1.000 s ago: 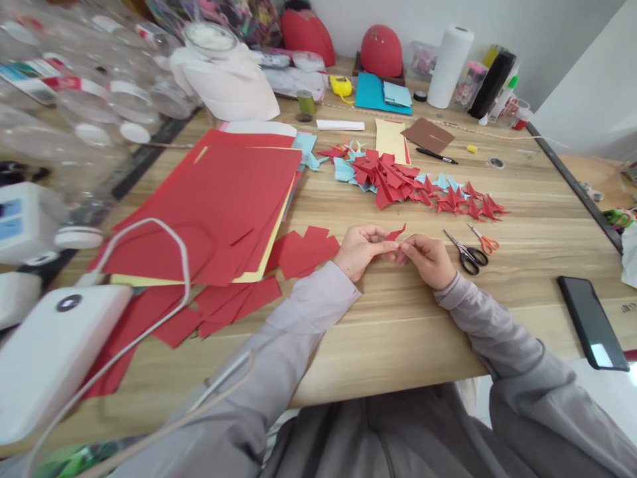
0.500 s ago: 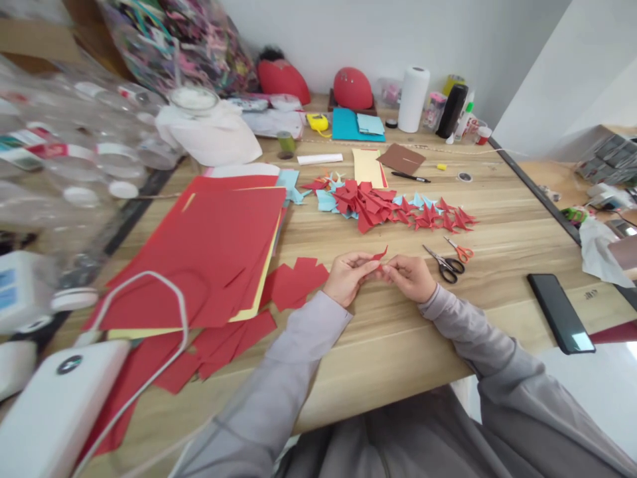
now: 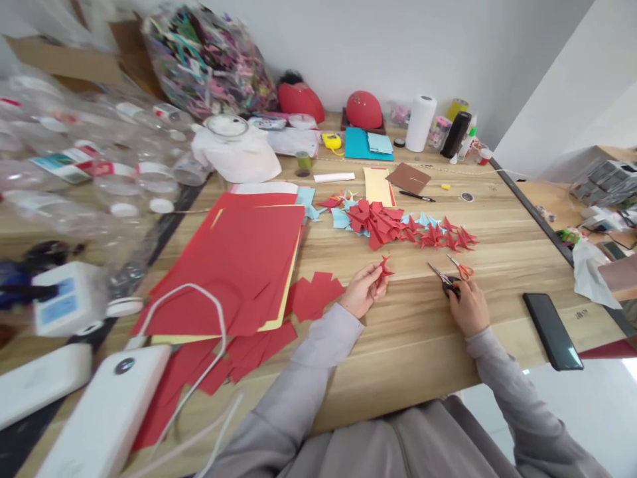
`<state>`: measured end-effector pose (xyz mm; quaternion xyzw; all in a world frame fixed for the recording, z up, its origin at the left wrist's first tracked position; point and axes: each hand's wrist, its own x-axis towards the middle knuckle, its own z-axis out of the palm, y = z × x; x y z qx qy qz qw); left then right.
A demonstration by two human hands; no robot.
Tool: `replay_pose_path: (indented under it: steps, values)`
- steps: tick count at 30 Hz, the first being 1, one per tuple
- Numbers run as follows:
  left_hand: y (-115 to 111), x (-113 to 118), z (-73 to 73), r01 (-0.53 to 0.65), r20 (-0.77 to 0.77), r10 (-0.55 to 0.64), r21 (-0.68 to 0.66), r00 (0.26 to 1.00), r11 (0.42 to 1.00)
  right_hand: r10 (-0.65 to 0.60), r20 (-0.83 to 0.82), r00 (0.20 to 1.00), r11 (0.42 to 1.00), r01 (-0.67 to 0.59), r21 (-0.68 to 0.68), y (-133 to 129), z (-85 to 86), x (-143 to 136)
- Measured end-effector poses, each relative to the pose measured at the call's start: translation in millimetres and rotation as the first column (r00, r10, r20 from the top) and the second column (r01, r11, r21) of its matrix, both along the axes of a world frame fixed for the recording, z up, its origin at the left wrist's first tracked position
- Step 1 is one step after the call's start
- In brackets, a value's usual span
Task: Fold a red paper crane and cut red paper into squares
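A wooden table is spreading beneath everything in reach, a stack of red paper sheets lying at left and a heap of folded red and blue paper pieces stretching across the middle. The left hand is pinching, thumb against fingers; the right hand is curling over black-handled scissors, whether gripping or merely touching I cannot tell. Orange-handled scissors are lying just beside. Taking up scissors seems the step in hand; lifting them would call for seating fingers in the loops. At the left fingertips, a pointed red paper figure is sticking out.
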<state>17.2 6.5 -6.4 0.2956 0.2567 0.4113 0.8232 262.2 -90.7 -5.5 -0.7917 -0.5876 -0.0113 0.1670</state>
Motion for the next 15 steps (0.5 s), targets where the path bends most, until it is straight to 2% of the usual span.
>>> replay_pose_path:
  steps: [3,6,8,9,10,11,12,13,14,15]
  values:
    - [1.3,-2.5,1.7,0.037,0.008,-0.037,-0.016,0.999,0.999,-0.028,-0.040,0.999,0.994,0.024,-0.105,1.2,2.2,-2.6]
    - [1.2,-6.1,5.5,0.066,0.022,-0.065,-0.039,0.998,0.997,-0.054,-0.105,0.993,0.989,0.039,-0.142,2.8,6.8,-9.8]
    - [0.9,-8.1,7.9,0.077,0.048,-0.075,-0.043,0.996,0.996,-0.053,-0.267,0.962,0.991,0.018,-0.131,0.8,10.8,-16.3]
    - [1.0,-8.9,8.8,0.084,0.060,-0.082,-0.041,0.995,0.996,-0.056,-0.410,0.910,0.992,0.005,-0.124,-1.4,13.1,-20.4]
    - [1.1,-9.6,9.5,0.091,0.070,-0.089,-0.038,0.994,0.995,-0.063,-0.591,0.804,0.992,-0.012,-0.123,-4.4,15.4,-25.3]
    - [1.2,-10.3,10.1,0.099,0.077,-0.096,-0.035,0.992,0.994,-0.084,-0.773,0.628,0.992,-0.021,-0.124,-7.9,17.6,-31.0]
    - [1.4,-10.9,10.6,0.107,0.083,-0.104,-0.033,0.991,0.994,-0.111,-0.906,0.409,0.988,-0.054,-0.145,-11.8,19.6,-37.6]
    - [1.5,-11.5,11.1,0.116,0.089,-0.113,-0.030,0.990,0.993,-0.142,-0.969,0.201,0.983,-0.090,-0.162,-15.9,21.3,-44.9]
    - [1.6,-12.1,11.6,0.126,0.096,-0.123,-0.025,0.988,0.992,-0.158,-0.987,0.028,0.981,-0.109,-0.160,-19.9,22.5,-52.7]
    - [1.5,-12.6,12.1,0.138,0.104,-0.136,-0.019,0.985,0.990,-0.175,-0.979,-0.106,0.979,-0.129,-0.161,-23.6,23.3,-60.9]
